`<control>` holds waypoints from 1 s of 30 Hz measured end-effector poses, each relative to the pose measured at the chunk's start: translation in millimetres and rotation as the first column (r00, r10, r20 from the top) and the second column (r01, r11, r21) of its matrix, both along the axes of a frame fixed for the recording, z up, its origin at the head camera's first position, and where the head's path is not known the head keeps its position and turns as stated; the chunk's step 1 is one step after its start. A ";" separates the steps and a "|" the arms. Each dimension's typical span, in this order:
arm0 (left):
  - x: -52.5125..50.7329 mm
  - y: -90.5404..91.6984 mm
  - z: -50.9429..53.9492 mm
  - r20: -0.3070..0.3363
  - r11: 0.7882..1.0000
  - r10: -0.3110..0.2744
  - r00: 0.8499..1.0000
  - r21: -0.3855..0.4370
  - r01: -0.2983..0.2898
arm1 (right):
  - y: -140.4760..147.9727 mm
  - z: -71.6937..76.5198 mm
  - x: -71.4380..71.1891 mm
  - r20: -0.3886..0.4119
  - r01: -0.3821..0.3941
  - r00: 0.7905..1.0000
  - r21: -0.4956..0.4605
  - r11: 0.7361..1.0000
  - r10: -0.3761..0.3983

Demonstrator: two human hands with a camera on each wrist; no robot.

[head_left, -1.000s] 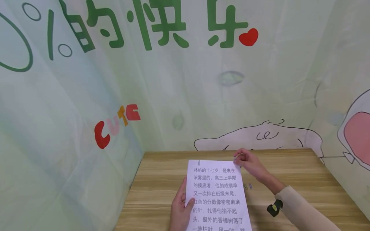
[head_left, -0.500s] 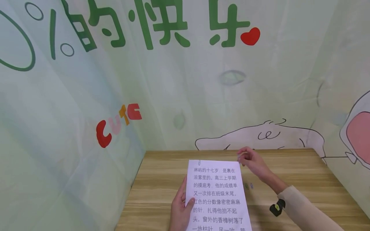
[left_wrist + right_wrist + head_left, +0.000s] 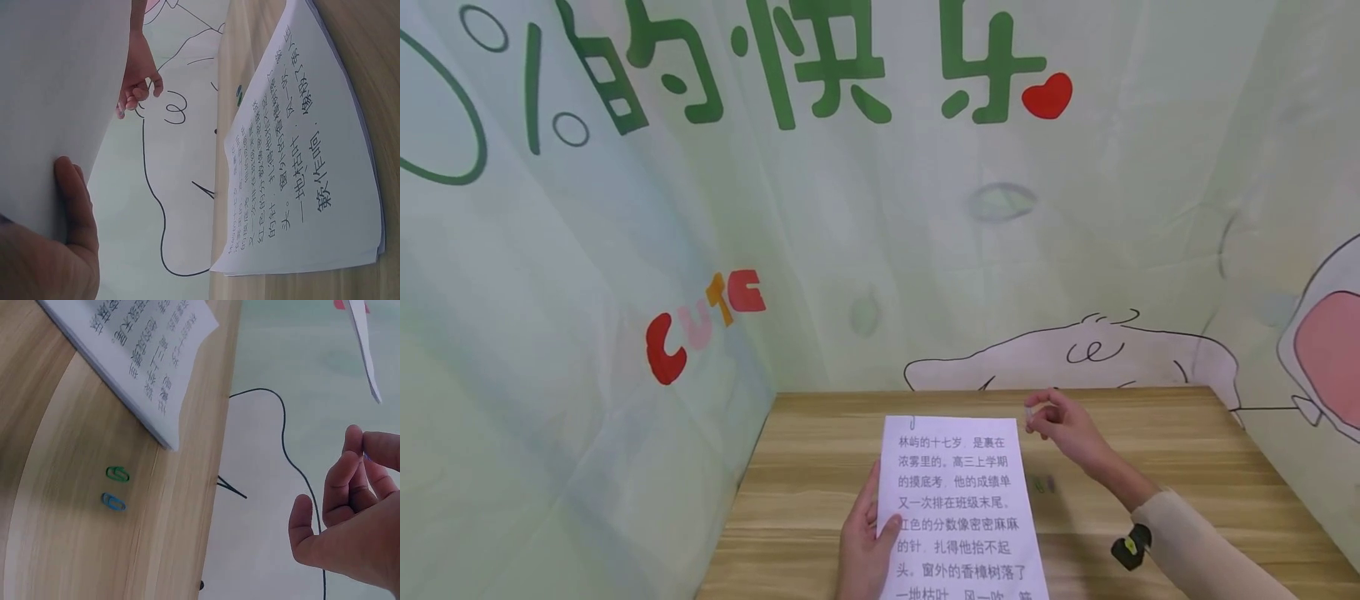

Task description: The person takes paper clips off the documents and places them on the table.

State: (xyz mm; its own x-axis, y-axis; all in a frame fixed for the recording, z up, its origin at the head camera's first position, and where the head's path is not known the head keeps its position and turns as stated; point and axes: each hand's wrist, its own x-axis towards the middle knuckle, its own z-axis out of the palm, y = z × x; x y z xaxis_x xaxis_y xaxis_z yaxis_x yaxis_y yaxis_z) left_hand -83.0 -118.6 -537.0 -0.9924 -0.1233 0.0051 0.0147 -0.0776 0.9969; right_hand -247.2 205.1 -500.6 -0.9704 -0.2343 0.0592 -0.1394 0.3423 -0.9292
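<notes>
My left hand (image 3: 863,546) grips the left edge of white printed paper (image 3: 958,500), thumb on the front and fingers behind. A paper clip (image 3: 912,422) sits on its top edge near the left corner. Just off the paper's top right corner, my right hand (image 3: 1073,429) pinches a tiny object between thumb and forefinger. It looks like a paper clip, with only a bluish bit showing in the right wrist view. That hand and the paper (image 3: 362,347) are apart there.
A stack of printed sheets (image 3: 306,212) lies on the wooden table (image 3: 69,550), hidden behind the held paper in the head view. Beside it lie a green paper clip (image 3: 117,474) and a blue paper clip (image 3: 114,501). A printed curtain (image 3: 850,250) hangs behind the table.
My right hand has drawn back to the right from the paper's top right corner, leaving a gap. The held paper has shifted slightly left.
</notes>
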 end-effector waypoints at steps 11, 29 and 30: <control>-2.7 -0.7 0.9 0.027 1.000 0.021 0.999 -0.015 -0.021 | 12.8 -17.9 -1.3 0.048 0.015 0.999 -0.020 1.000 -0.014; -3.3 -1.2 2.2 0.032 0.999 0.038 0.999 0.006 -0.038 | 41.2 -47.9 -6.3 0.151 0.066 0.986 0.066 0.996 -0.075; -3.4 -1.3 2.3 0.034 0.999 0.039 0.999 0.007 -0.039 | 43.0 -49.7 -6.2 0.151 0.066 0.986 0.072 0.995 -0.076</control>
State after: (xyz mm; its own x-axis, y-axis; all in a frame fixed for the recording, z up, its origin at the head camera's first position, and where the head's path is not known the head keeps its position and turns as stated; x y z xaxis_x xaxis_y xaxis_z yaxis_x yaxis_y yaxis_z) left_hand -86.4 -119.9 -534.6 -0.9864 -0.1617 -0.0298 -0.0160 -0.0857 0.9962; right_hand -253.4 248.1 -550.4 -0.9810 -0.1629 -0.1049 0.0298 0.4078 -0.9126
